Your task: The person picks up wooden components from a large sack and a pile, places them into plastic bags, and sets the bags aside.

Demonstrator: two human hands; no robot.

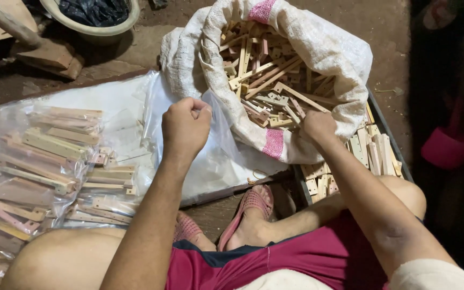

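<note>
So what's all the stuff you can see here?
Woven sack: one, white with pink bands, top middle, open.
Wooden pieces: many, pale tan, inside the sack.
Tray: one, dark, right, holding more wooden pieces.
Clear plastic bag: one, pinched by the left hand.
Packed bags: several, clear, left, full of wooden strips.
Basin: one, pale, top left.
Sandals: two, pink, on the feet.
Left hand: closed on the bag.
Right hand: in the sack.

Small floor-level workshop, dirt floor (pixel 382 32), woven sack (pixel 323 48) of wooden strips (pixel 275 70), bagged bundles (pixel 38 161)
</note>
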